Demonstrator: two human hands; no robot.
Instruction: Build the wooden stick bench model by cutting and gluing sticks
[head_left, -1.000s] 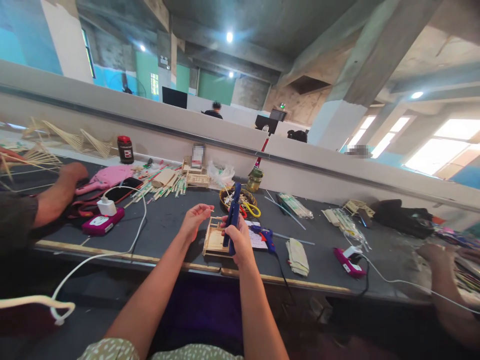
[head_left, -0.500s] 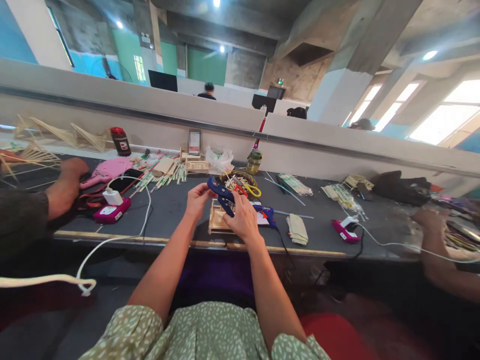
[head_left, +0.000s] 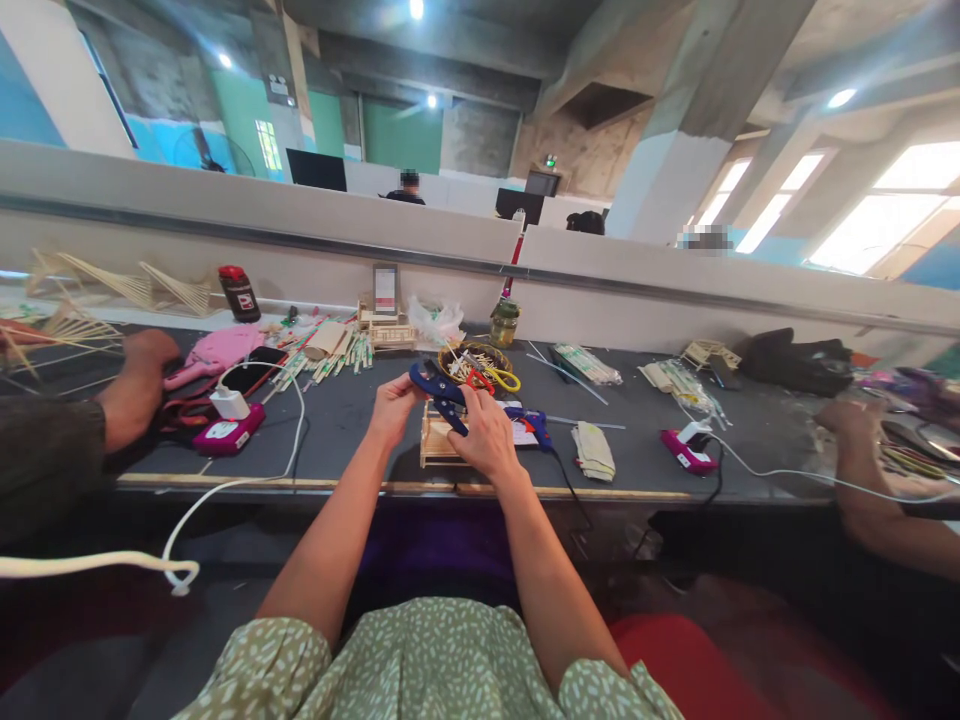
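Note:
My right hand (head_left: 486, 437) grips a blue cutter (head_left: 438, 390) whose jaws point left and up. My left hand (head_left: 391, 405) is pinched just left of the jaws, on something too thin to make out. Both hands hover over a small wooden stick frame (head_left: 435, 449) lying on the dark table (head_left: 352, 420). A blue glue gun (head_left: 531, 424) lies right of my right hand. Behind it stands a round basket (head_left: 480, 364) with yellow-handled scissors and sticks.
A pink charger (head_left: 223, 432) with a white cable lies to the left, another pink charger (head_left: 686, 449) to the right. Other persons' arms rest at the left (head_left: 112, 400) and right (head_left: 877, 480) table ends. Loose sticks, a jar (head_left: 505, 323) and a grey partition wall stand behind.
My right hand tipped the blue cutter from upright to lying leftward toward my left hand's pinch. The camera view dropped and shifted slightly; both hands stay over the wooden frame.

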